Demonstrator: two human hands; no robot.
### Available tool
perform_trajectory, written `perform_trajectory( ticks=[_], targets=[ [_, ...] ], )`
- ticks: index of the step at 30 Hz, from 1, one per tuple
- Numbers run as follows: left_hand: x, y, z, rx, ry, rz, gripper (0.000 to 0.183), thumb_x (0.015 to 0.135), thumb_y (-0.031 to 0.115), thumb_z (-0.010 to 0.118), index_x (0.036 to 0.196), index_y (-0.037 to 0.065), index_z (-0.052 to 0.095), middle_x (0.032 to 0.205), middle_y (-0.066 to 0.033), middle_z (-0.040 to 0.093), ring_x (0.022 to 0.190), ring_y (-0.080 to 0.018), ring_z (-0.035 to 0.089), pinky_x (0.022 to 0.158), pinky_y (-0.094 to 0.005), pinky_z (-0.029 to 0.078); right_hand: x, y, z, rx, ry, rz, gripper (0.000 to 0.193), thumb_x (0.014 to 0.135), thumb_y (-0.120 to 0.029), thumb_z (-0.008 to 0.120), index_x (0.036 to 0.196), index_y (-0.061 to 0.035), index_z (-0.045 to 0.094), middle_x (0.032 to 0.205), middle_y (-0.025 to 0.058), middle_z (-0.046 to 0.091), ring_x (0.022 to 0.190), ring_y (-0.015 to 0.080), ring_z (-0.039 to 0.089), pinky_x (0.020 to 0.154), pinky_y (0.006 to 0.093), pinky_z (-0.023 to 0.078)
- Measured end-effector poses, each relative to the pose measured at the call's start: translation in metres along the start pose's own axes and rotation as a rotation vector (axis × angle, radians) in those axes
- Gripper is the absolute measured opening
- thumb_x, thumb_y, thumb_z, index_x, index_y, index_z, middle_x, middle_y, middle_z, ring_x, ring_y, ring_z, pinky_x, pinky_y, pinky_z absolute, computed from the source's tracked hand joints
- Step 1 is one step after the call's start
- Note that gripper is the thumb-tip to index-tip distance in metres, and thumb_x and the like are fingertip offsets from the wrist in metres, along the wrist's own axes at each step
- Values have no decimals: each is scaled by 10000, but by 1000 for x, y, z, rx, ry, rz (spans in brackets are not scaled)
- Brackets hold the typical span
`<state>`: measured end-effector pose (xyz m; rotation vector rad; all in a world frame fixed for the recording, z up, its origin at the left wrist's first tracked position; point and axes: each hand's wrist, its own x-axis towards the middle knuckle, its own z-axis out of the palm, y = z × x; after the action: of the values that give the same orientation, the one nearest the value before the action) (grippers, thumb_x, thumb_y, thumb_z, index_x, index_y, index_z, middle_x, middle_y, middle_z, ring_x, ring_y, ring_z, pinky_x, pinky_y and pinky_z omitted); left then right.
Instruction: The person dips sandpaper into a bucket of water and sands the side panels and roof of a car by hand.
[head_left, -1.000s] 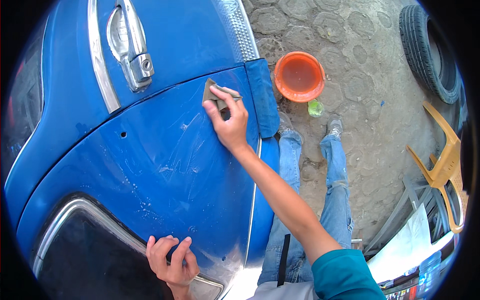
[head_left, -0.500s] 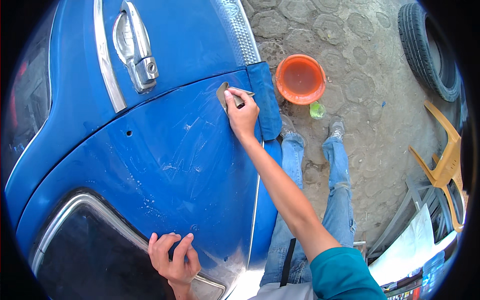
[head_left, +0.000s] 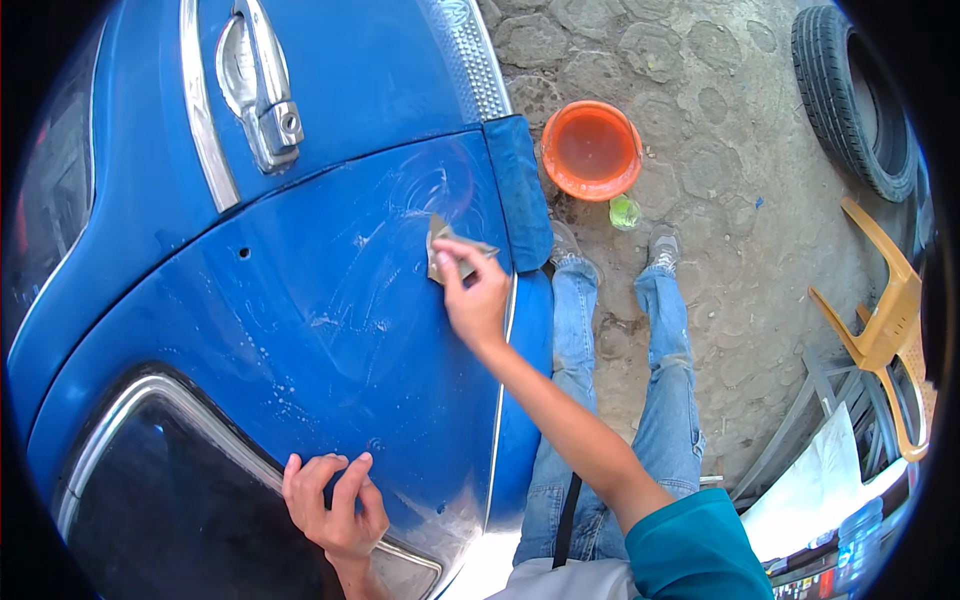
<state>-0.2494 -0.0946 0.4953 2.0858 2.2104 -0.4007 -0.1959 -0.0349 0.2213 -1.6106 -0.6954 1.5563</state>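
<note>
A blue car body panel (head_left: pixel 330 290) lies in front of me, with whitish smears and droplets over it. My right hand (head_left: pixel 476 298) pinches a folded, grey-tan piece of sandpaper (head_left: pixel 438 262) flat against the panel, left of the blue cloth-like strip (head_left: pixel 518 195) along its edge. Pale swirl marks show just beyond the paper. My left hand (head_left: pixel 340 508) is empty, its fingers bent and apart, by the chrome trim (head_left: pixel 215 425) of the dark window (head_left: pixel 170 510); fingertips are at the blue paint, though firm contact is hard to judge.
A chrome door handle (head_left: pixel 262 90) juts out at the far left. On the paved ground stand an orange bucket (head_left: pixel 637 165) of murky water and a small cup of green stuff (head_left: pixel 624 212). To the right are a tire (head_left: pixel 850 105), a yellow plastic chair (head_left: pixel 885 320) and metal bars.
My right hand has drawn the sandpaper nearer to me across the panel, slightly leftward. My left hand keeps its place on the car. The whole view has shifted a little.
</note>
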Motion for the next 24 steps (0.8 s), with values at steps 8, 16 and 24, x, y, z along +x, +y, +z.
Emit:
perform_trajectory(
  ticks=[8, 16, 24],
  targets=[
    [11, 11, 16, -83, 46, 43, 202, 725, -18, 670, 887, 87, 730, 873, -60, 610, 844, -232, 622, 1000, -508, 451, 17, 57, -29, -128, 155, -20, 198, 928, -120, 622, 1075, -28, 716, 1069, 157, 721, 1026, 299, 676, 914, 365, 501],
    [8, 2, 14, 11, 75, 54, 223, 692, -1, 684, 879, 107, 743, 865, -45, 624, 798, -215, 615, 970, -448, 471, -57, 49, -42, -19, -121, -112, 244, 924, -92, 639, 1147, -31, 718, 1091, 149, 717, 995, 253, 692, 871, 321, 524],
    [8, 3, 15, 67, 86, 48, 221, 705, -4, 691, 895, 100, 737, 856, -43, 622, 799, -208, 615, 973, -430, 464, -79, 24, -30, -52, -96, 0, 260, 937, -107, 624, 1164, -8, 702, 1116, 171, 709, 1043, 267, 676, 935, 347, 502]
  ],
)
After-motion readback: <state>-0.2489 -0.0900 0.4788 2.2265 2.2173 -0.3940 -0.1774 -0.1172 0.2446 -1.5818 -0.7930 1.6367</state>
